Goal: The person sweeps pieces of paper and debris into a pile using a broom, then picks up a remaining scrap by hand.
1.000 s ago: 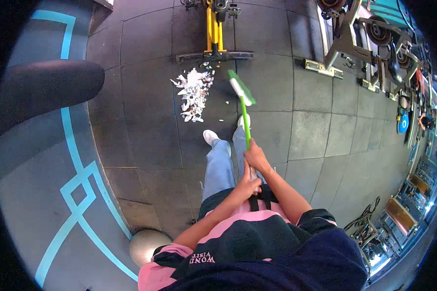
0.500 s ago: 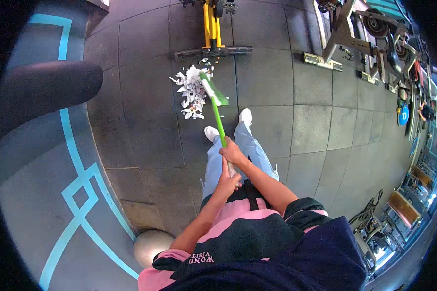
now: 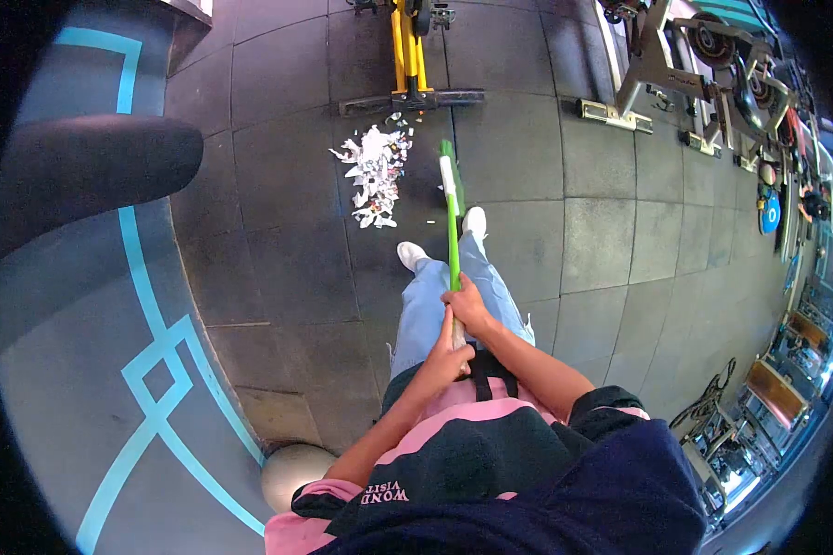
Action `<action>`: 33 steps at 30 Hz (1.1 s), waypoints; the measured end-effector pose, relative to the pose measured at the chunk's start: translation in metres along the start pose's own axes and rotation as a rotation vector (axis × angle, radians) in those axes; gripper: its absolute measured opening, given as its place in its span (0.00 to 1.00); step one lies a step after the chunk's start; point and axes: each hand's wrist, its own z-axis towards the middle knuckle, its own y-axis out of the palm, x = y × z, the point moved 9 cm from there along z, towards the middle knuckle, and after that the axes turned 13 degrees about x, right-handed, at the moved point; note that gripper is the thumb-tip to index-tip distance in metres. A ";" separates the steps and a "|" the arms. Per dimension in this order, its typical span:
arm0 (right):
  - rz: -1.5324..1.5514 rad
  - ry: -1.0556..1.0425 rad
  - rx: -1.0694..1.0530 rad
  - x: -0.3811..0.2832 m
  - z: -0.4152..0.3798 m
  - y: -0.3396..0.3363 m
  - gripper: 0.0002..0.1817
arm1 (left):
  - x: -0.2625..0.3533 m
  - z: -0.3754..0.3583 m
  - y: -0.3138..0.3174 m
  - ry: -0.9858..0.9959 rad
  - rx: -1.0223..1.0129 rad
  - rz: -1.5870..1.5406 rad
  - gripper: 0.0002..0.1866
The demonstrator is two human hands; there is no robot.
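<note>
A green broom (image 3: 453,245) with a white and green head is held in front of my legs. My right hand (image 3: 469,304) wraps round its handle higher up, and my left hand (image 3: 446,361) grips the handle's end close to my waist. The broom head (image 3: 451,178) is over the dark floor, to the right of a pile of white paper scraps (image 3: 376,176) and apart from it. A few small bits lie between the pile and the broom head.
Beyond the pile stands the black foot bar (image 3: 361,106) of a yellow-framed machine (image 3: 406,55). Grey gym machines (image 3: 662,79) are at the upper right. On the left are a dark padded shape (image 3: 102,176) and a blue-striped wall (image 3: 65,305). A round ball (image 3: 296,472) sits lower left.
The broom head has moved right, off the pile's edge, and the handle is now nearly upright in view. Both hands have shifted slightly right and still hold the handle.
</note>
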 end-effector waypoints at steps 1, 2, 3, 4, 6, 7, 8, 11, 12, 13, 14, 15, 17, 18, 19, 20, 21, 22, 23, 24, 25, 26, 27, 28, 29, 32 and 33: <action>-0.001 0.001 0.002 -0.001 0.003 0.002 0.35 | 0.000 0.007 -0.003 -0.001 -0.002 -0.001 0.47; 0.102 0.089 -0.081 0.002 0.003 0.015 0.33 | -0.005 0.015 -0.009 -0.024 0.030 0.020 0.46; 0.206 0.177 -0.164 0.005 0.002 0.029 0.30 | -0.007 0.019 -0.015 -0.047 0.062 0.041 0.46; 0.206 0.177 -0.165 0.005 0.002 0.036 0.30 | -0.009 0.019 -0.018 -0.047 0.064 0.041 0.46; 0.017 0.006 -0.165 -0.004 0.003 0.054 0.29 | -0.016 0.017 -0.035 -0.095 0.174 -0.048 0.44; 0.088 0.032 -0.181 0.002 0.004 0.070 0.32 | -0.013 0.013 -0.040 -0.075 0.190 -0.022 0.44; 0.091 0.038 -0.184 0.010 0.004 0.080 0.32 | -0.015 0.009 -0.043 -0.080 0.192 -0.018 0.44; 0.107 -0.088 -0.255 -0.016 -0.006 0.105 0.37 | -0.010 0.002 -0.062 -0.050 0.291 0.001 0.44; 0.110 -0.091 -0.256 -0.018 -0.006 0.113 0.37 | -0.003 0.001 -0.066 -0.010 0.298 -0.024 0.44; 0.152 -0.094 -0.266 -0.021 -0.005 0.120 0.36 | 0.004 -0.001 -0.068 0.029 0.305 -0.050 0.44; 0.194 -0.097 -0.277 -0.023 -0.005 0.125 0.36 | 0.006 -0.003 -0.068 0.031 0.306 -0.050 0.44; 0.265 -0.064 -0.360 -0.039 -0.017 0.120 0.37 | 0.011 -0.008 -0.066 0.040 0.317 -0.027 0.45; 0.291 -0.049 -0.372 -0.047 -0.031 0.110 0.38 | 0.017 -0.017 -0.063 0.053 0.326 -0.009 0.45; 0.319 -0.031 -0.382 -0.049 -0.038 0.105 0.38 | 0.016 -0.023 -0.058 0.055 0.302 0.029 0.46; 0.316 -0.034 -0.383 -0.052 -0.046 0.096 0.38 | 0.012 -0.028 -0.054 0.055 0.279 0.066 0.47; 0.278 0.005 -0.357 -0.050 -0.054 0.084 0.38 | 0.003 -0.032 -0.054 0.058 0.279 0.063 0.47; 0.240 0.044 -0.331 -0.045 -0.059 0.073 0.37 | -0.001 -0.034 -0.051 0.165 0.251 0.115 0.47; 0.237 0.043 -0.330 -0.042 -0.064 0.066 0.37 | 0.013 -0.040 -0.043 0.271 0.221 0.167 0.48; 0.241 0.057 -0.290 -0.037 -0.067 0.055 0.37 | 0.012 -0.047 -0.036 0.197 0.172 0.114 0.48; 0.245 0.070 -0.248 -0.031 -0.067 0.046 0.37 | 0.011 -0.047 -0.036 0.198 0.171 0.111 0.48; 0.214 0.046 -0.192 -0.023 -0.060 0.041 0.38 | 0.004 -0.045 -0.031 0.152 0.116 0.087 0.47; 0.210 0.046 -0.191 -0.013 -0.055 0.040 0.38 | -0.003 -0.044 -0.027 0.104 0.063 0.063 0.47; 0.215 0.073 -0.146 -0.008 -0.050 0.033 0.37 | -0.006 -0.038 -0.026 0.103 0.062 0.060 0.47; 0.222 0.100 -0.099 0.000 -0.043 0.028 0.37 | -0.010 -0.030 -0.025 0.072 0.067 0.000 0.46; 0.252 0.093 -0.068 0.008 -0.032 0.030 0.31 | -0.014 -0.022 -0.026 0.040 0.071 -0.060 0.45; 0.399 0.228 -0.106 0.019 -0.013 0.044 0.21 | -0.013 0.003 -0.030 -0.040 0.094 0.051 0.43; 0.441 0.266 -0.131 0.017 -0.010 0.052 0.12 | -0.014 0.011 -0.035 -0.016 0.144 0.036 0.42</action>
